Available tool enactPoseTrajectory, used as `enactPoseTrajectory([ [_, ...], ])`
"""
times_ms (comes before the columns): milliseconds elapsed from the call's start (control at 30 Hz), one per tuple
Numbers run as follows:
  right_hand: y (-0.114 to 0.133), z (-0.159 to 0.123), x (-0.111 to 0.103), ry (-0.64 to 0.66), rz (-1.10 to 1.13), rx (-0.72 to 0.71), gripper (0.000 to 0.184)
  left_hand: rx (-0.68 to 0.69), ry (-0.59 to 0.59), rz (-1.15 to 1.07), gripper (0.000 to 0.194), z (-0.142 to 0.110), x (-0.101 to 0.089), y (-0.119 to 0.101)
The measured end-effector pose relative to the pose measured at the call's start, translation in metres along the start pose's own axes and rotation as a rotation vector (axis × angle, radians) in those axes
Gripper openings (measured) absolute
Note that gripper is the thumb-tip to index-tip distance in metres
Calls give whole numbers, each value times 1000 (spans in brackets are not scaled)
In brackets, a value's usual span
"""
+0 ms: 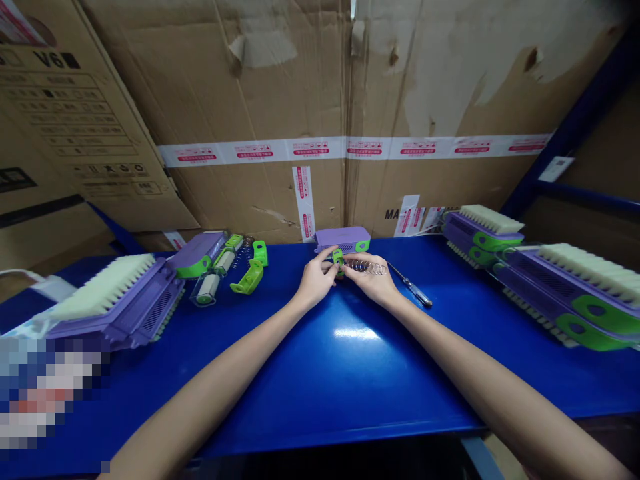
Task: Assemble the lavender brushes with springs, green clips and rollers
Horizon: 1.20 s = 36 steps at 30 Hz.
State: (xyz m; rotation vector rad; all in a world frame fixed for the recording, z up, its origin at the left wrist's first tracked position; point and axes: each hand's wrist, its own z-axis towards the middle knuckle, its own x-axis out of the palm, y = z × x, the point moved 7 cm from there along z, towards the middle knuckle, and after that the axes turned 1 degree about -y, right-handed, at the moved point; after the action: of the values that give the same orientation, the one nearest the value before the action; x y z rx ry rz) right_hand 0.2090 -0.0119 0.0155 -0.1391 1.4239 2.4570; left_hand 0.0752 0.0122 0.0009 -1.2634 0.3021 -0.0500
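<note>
Over the middle of the blue table, my left hand (315,279) is closed, its fingers pinching a small green plastic part (338,255). My right hand (376,283) is closed on a thin metal coil spring (367,267), which lies across its fingers with one end at the green part. The two sets of fingertips nearly meet there, and they partly hide the green part. Just behind both hands is a purple casing (343,237) with a green end. A screwdriver (419,295) with a clear handle lies right of my right hand.
Purple-and-green brush units (115,293) stand stacked on the left, with more brush units (575,293) on the right. Loose green brackets (249,277), a purple casing (200,253) and clear-and-green cylinders (209,288) lie left of centre. Cardboard (260,107) walls the table's back.
</note>
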Motion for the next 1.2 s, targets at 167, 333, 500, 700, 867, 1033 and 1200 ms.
enactPoseTrajectory([
  [167, -4, 1, 2, 48, 11, 17, 26, -34, 29, -57, 57, 3, 0, 2],
  [333, 4, -1, 2, 89, -97, -121, 26, -60, 40, -75, 54, 5, -1, 2],
  [500, 23, -4, 1, 176, -185, -254, 29, -68, 51, -43, 50, 5, 1, 2],
  [700, 30, -4, 6, 247, -273, -379, 25, -103, 103, -16, 51, 4, 3, 2],
  [867, 29, -2, 7, 264, -282, -412, 18, -97, 113, -13, 46, 4, 2, 4],
  [1033, 29, -3, 6, 262, -290, -427, 16, -61, 145, -21, 42, 4, 3, 2],
  [1200, 22, -2, 5, 197, -296, -390, 15, -35, 183, 15, 45, 4, 5, -4],
])
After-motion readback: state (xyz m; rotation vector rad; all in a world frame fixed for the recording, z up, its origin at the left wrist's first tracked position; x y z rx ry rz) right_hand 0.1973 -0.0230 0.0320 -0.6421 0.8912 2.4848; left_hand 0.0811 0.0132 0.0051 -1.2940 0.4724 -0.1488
